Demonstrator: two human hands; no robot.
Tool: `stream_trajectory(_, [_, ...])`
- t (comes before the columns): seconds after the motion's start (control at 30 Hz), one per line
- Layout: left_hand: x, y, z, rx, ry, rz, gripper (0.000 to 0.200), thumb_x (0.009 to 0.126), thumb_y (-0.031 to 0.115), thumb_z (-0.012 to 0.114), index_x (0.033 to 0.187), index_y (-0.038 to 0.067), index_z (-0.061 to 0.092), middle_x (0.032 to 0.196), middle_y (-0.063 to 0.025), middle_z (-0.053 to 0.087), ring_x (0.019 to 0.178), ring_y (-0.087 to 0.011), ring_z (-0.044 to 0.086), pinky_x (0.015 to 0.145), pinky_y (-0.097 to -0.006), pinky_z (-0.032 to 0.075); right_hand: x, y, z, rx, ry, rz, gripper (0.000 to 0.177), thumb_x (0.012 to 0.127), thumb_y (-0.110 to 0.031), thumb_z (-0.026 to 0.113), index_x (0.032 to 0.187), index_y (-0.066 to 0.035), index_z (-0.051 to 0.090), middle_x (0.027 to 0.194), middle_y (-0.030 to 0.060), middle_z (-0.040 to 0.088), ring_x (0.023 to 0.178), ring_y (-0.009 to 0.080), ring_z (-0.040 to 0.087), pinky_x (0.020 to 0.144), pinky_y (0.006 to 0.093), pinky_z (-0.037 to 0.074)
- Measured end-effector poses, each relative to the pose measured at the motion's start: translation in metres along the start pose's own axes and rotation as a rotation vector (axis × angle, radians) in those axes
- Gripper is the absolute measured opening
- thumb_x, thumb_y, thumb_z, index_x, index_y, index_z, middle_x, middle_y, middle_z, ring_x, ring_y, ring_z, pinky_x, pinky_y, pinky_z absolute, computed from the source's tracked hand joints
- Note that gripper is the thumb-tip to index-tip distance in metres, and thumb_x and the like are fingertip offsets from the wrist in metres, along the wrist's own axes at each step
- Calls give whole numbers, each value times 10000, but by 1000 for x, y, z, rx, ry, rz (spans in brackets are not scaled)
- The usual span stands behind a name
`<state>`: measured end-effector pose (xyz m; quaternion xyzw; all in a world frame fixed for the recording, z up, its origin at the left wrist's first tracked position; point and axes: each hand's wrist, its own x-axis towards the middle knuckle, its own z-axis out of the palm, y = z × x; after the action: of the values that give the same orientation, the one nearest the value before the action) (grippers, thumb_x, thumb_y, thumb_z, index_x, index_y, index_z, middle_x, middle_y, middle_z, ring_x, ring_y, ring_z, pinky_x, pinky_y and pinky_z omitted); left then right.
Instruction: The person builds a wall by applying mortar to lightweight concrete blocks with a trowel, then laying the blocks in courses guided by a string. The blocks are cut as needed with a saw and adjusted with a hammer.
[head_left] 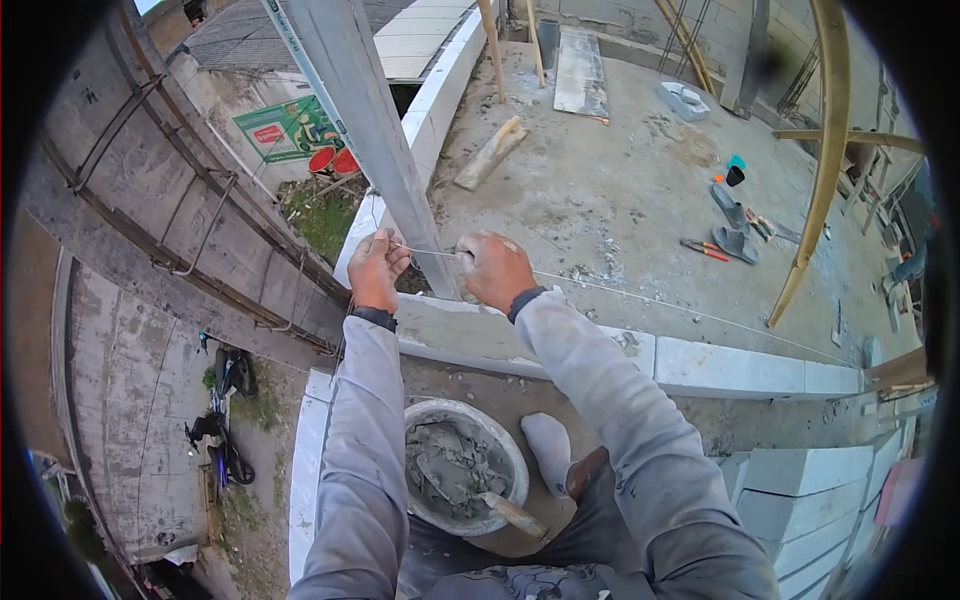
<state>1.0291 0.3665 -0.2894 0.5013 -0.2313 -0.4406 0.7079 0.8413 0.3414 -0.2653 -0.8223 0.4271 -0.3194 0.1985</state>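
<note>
My left hand [374, 270] pinches a thin white string [430, 251] beside an upright grey post [372, 130]. My right hand [498, 271] is closed on the same string, a short span away. From there the string runs right, above a row of pale blocks [705, 368]. A thin dark wire loops at the post near my left fingers. Below my arms stands a round tub [522, 470] of grey mortar [450, 460], with a tool's wooden handle [515, 515] across its rim. The tool's working end is partly buried.
Reinforcing bars [150, 235] rise on the left, beside a drop to ground with motorbikes [225, 450]. Pale blocks [800, 500] are stacked at lower right. Pliers [705, 250], slippers [735, 243] and a wooden prop [825, 180] occupy the floor beyond.
</note>
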Motion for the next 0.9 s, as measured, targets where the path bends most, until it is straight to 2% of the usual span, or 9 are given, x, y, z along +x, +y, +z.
stream_trajectory(0.03, [0, 0, 0, -5, 1, 3, 206, 896, 205, 510, 974, 17, 543, 777, -27, 571, 634, -98, 574, 549, -203, 483, -1, -2, 0, -7, 19, -4, 128, 787, -144, 527, 786, -45, 608, 788, 136, 589, 791, 312, 564, 726, 404, 438])
stream_trajectory(0.27, [1, 1, 2, 6, 23, 3, 214, 898, 204, 507, 974, 10, 553, 771, -24, 567, 636, -92, 566, 556, -201, 479, 0, -2, 3, 26, 65, -14, 118, 783, -142, 538, 774, -42, 601, 789, 134, 590, 788, 310, 565, 721, 403, 438])
stream_trajectory(0.33, [-2, 6, 5, 12, 16, 8, 217, 897, 206, 509, 977, 10, 555, 769, -20, 564, 632, -88, 561, 549, -198, 472, 1, -7, -3, 50, 29, 39, 134, 794, -164, 511, 785, -61, 596, 810, 130, 598, 840, 302, 566, 778, 424, 423])
stream_trajectory(0.57, [0, 12, 7, 70, -20, -3, 214, 887, 212, 528, 949, 11, 571, 741, -5, 556, 597, -67, 528, 507, -186, 425, 7, -12, -18, 42, 51, 30, 138, 780, -156, 528, 772, -40, 600, 814, 137, 606, 827, 304, 572, 760, 405, 433])
stream_trajectory(0.67, [14, 8, 8, 139, -41, -19, 214, 881, 198, 530, 956, 6, 588, 712, 6, 552, 575, -60, 510, 508, -186, 413, 14, -8, -21, 63, -2, 3, 134, 774, -162, 533, 770, -47, 602, 807, 146, 610, 819, 314, 576, 743, 409, 441])
stream_trajectory(0.73, [18, 10, 12, 178, -46, -21, 215, 875, 187, 533, 966, 3, 596, 697, 12, 547, 562, -56, 498, 498, -185, 400, 20, -13, -31, 30, -185, 132, 134, 765, -168, 539, 766, -48, 600, 803, 158, 615, 824, 323, 580, 731, 421, 446])
stream_trajectory(0.8, [19, 12, 18, 218, -49, -25, 217, 868, 176, 536, 976, 0, 604, 682, 19, 542, 550, -51, 486, 488, -183, 388, 25, -10, -37, 45, -249, 91, 134, 764, -171, 537, 779, -54, 601, 810, 166, 616, 825, 331, 581, 728, 428, 447])
stream_trajectory(0.83, [18, 14, 23, 208, -32, -21, 164, 860, 160, 521, 917, 31, 605, 659, 33, 525, 541, -44, 467, 484, -177, 374, 29, -9, -39, 61, -308, 54, 136, 764, -174, 534, 793, -59, 602, 817, 175, 617, 825, 338, 582, 725, 435, 448])
stream_trajectory(0.9, [21, 16, 24, 203, -16, -22, 129, 852, 143, 506, 857, 62, 606, 636, 48, 507, 532, -37, 448, 481, -170, 360, 37, -7, -39, 44, -256, 54, 141, 768, -174, 527, 826, -68, 600, 823, 179, 617, 830, 342, 583, 734, 439, 447])
